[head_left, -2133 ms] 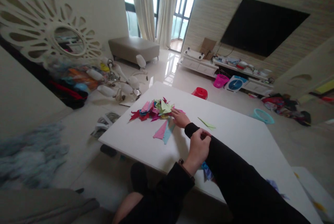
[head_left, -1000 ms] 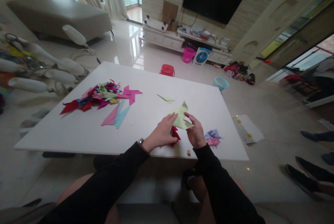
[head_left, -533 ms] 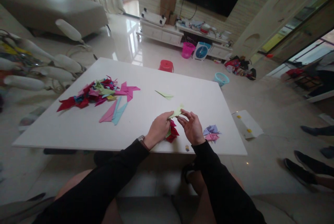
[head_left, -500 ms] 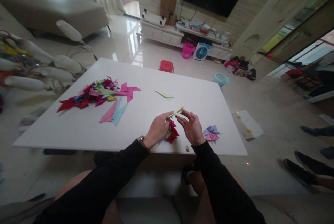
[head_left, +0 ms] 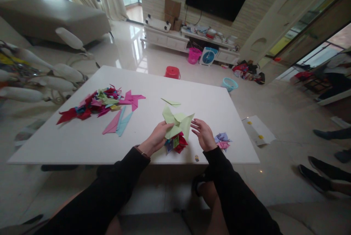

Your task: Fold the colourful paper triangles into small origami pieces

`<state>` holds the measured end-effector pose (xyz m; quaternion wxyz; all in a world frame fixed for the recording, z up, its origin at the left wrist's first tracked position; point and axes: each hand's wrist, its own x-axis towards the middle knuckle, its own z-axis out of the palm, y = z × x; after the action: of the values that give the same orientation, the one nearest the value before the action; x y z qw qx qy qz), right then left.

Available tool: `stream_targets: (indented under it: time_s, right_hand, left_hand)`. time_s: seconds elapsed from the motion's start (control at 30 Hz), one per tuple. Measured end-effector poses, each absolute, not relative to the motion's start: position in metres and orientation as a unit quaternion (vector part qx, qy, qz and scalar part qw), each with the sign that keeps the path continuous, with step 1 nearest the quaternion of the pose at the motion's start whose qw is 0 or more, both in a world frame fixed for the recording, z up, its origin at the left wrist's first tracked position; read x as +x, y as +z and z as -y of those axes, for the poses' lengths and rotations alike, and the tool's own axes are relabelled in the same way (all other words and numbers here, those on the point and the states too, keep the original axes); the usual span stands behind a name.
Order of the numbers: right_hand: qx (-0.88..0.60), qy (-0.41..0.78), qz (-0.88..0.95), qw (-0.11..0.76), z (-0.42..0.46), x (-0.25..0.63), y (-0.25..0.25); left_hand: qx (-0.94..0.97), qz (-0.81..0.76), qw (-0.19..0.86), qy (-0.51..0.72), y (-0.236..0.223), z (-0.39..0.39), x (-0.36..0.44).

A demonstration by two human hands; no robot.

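My left hand point(head_left: 157, 137) pinches a pale green folded-paper pinwheel point(head_left: 177, 119) by its left side, above the table. My right hand point(head_left: 203, 134) is just right of the pinwheel, fingers apart and holding nothing. Below the pinwheel lies a small cluster of red, green and dark blue folded papers point(head_left: 179, 143), partly hidden by it. A flat light green folded paper point(head_left: 172, 102) rests on the table beyond. Purple and pink folded papers point(head_left: 222, 140) lie to the right of my right hand.
The white table point(head_left: 148, 151) bears a heap of colourful folded papers point(head_left: 95, 104) at left, with a magenta pinwheel point(head_left: 132, 99) and pink and blue pieces point(head_left: 120, 122) beside it. A red bucket point(head_left: 172, 72) and a blue basket point(head_left: 229, 83) stand past the far edge.
The pale green paper, seen narrow and edge-on before, now faces me spread out as a four-pointed pinwheel. My right hand has come off it and moved slightly right.
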<state>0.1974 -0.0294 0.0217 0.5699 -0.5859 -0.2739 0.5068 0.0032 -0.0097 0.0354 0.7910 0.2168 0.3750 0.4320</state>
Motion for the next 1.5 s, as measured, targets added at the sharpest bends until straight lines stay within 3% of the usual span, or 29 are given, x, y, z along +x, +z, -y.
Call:
stream_targets:
  time_s: [0.3, 0.5, 0.87, 1.1, 1.5]
  right_hand:
    - [-0.523, 0.596, 0.232, 0.563, 0.034, 0.179, 0.029]
    - [-0.527, 0.522, 0.259, 0.618, 0.031, 0.18, 0.033]
    - [-0.55, 0.46, 0.3, 0.629, 0.028, 0.194, 0.029]
    - [-0.569, 0.356, 0.313, 0.671, 0.023, 0.213, 0.032]
    - [-0.538, 0.406, 0.226, 0.703, 0.017, 0.222, 0.029]
  left_hand:
    - [0.206, -0.348, 0.828, 0.389, 0.045, 0.015, 0.002]
    - [0.224, -0.34, 0.838, 0.363, 0.044, 0.015, 0.0]
    - [0.285, -0.335, 0.842, 0.313, 0.041, 0.017, -0.002]
    - [0.34, -0.402, 0.787, 0.321, 0.033, 0.012, -0.009]
    - [0.259, -0.396, 0.804, 0.359, 0.03, 0.01, -0.007]
